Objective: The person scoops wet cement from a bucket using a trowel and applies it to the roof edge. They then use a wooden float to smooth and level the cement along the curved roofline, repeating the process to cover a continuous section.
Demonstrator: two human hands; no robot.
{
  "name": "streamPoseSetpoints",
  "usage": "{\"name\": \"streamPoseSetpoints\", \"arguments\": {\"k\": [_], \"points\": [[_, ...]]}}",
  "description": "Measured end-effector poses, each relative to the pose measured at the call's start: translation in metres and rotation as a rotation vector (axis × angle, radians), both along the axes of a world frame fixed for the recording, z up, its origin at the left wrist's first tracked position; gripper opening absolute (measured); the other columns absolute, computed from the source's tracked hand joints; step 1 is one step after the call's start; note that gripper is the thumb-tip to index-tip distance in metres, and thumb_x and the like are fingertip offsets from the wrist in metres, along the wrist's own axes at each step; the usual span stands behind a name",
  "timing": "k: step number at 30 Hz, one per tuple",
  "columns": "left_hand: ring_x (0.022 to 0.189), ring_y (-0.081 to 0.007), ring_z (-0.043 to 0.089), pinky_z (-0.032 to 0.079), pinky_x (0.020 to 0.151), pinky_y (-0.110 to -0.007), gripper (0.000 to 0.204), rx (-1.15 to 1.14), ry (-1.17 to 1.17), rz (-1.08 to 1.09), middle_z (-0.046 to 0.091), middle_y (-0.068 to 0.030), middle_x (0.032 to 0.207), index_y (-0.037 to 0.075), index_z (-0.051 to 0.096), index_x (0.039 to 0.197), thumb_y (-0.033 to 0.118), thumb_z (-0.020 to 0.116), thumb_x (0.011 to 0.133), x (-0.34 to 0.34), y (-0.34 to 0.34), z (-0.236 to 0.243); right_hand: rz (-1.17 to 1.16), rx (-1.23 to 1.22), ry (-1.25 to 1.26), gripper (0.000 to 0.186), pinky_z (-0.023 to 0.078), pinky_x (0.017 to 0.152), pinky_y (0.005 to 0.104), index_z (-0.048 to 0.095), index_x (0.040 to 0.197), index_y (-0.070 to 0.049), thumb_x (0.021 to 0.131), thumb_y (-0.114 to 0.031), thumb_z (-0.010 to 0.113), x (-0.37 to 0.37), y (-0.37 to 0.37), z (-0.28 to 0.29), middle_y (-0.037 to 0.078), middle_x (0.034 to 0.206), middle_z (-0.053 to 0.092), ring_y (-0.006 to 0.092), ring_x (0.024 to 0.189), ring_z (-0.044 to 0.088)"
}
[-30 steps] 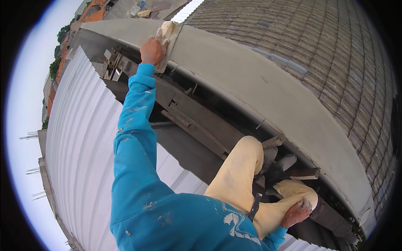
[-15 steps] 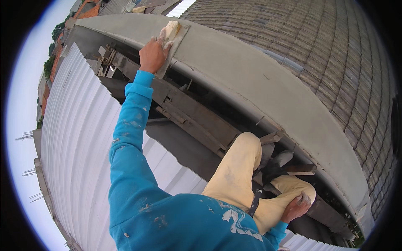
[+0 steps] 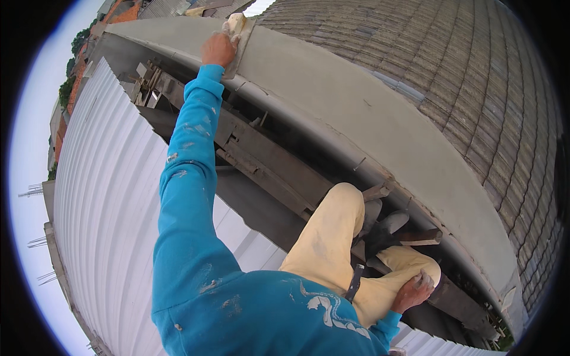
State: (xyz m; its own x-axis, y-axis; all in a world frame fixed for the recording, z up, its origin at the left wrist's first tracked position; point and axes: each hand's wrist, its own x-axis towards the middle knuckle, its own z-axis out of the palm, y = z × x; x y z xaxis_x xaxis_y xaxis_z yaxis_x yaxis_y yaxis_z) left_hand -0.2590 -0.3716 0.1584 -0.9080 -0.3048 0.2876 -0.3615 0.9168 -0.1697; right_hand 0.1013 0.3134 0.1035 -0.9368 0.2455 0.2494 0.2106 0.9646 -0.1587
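Note:
With my left arm stretched far out, my left hand (image 3: 219,48) grips the pale wooden handle of a plastering float (image 3: 237,25). The float's flat board lies against the smooth grey mortar top of a long curved ledge (image 3: 368,113). Some of my left fingers are hidden behind the hand and handle. My right hand (image 3: 414,292) rests on my right knee, its fingers bent over the cream trouser leg (image 3: 395,279); no tool shows in it.
Grey roof tiles (image 3: 475,89) slope beyond the ledge. White corrugated sheeting (image 3: 113,196) spreads to the left. Between them runs a dark gap with wooden beams (image 3: 273,160), short wood pieces (image 3: 418,237) and thin rods sticking out below the ledge. My legs are folded above this gap.
My left hand has moved slightly farther away along the ledge with the float, and the arm is straighter. My right hand stays on the knee. The view has shifted a little.

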Motion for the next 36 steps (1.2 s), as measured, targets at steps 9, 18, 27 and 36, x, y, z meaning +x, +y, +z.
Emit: {"name": "streamPoseSetpoints", "arguments": {"k": [9, 18, 27, 36], "points": [[0.087, -0.0392, 0.067, 0.054, 0.072, -0.049, 0.062, -0.066, 0.047, -0.189, 0.065, -0.0228, 0.105, 0.008, 0.048, 0.14, 0.044, 0.058, 0.091, 0.055, 0.054, 0.002, -0.072, 0.027, -0.055, 0.017, 0.042, 0.085, 0.0431, 0.067, 0.101, -0.01, 0.091, -0.017, 0.055, -0.008, -0.011, 0.005, 0.008, 0.102, 0.062, 0.0297, 0.099, 0.057], [0.085, -0.0379, 0.067, 0.054, 0.071, -0.049, 0.061, -0.051, -0.019, -0.074, 0.065, -0.0214, 0.103, 0.012, 0.045, 0.143, 0.045, 0.056, 0.093, -0.001, 0.005, -0.007, 0.002, 0.035, 0.004, 0.019, 0.043, 0.085, 0.0439, 0.067, 0.103, -0.009, 0.091, -0.019, 0.055, -0.009, -0.006, 0.006, 0.009, 0.102, 0.062, 0.0306, 0.099, 0.057], [0.086, -0.0387, 0.066, 0.054, 0.07, -0.048, 0.06, 0.006, 0.05, -0.06, 0.064, -0.022, 0.105, 0.01, 0.049, 0.141, 0.044, 0.058, 0.092, -0.009, -0.003, 0.002, 0.024, 0.017, 0.034, 0.018, 0.042, 0.083, 0.0438, 0.066, 0.1, -0.01, 0.09, -0.019, 0.054, -0.005, 0.001, -0.003, 0.008, 0.099, 0.062, 0.0292, 0.098, 0.056], [0.089, -0.0379, 0.067, 0.054, 0.072, -0.048, 0.061, -0.026, 0.053, -0.175, 0.064, -0.0201, 0.109, 0.011, 0.049, 0.14, 0.046, 0.058, 0.091, 0.063, 0.062, 0.003, -0.053, 0.099, -0.025, 0.018, 0.043, 0.083, 0.0432, 0.066, 0.102, -0.011, 0.09, -0.018, 0.055, -0.001, -0.004, -0.004, 0.008, 0.1, 0.061, 0.0294, 0.098, 0.057]]}}
